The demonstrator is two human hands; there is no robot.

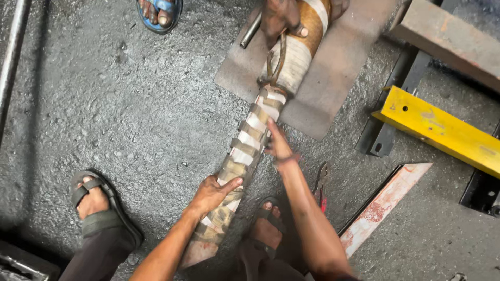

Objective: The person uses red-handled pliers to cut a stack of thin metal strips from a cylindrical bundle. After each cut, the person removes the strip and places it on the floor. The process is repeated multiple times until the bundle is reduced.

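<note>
The tape-wrapped bar [245,156] slants from lower left to upper right, left hand [211,193] grip clamped round it, right hand [278,145] open against it.

The concrete floor [130,104] lies open along its left side, between the grey sandal [101,211] at the lower edge and the blue sandal [159,13] at the top edge; a thin metal rod [13,57] borders the far left. The taped bar [245,156] crosses the middle diagonally. To its right room is tight: a yellow steel beam [442,130], a rusty angle strip [383,205] and what may be a small red-handled tool [321,187] crowd the floor. Another person's hand [278,18] blocks the flat plate [338,78] at the top.
</note>
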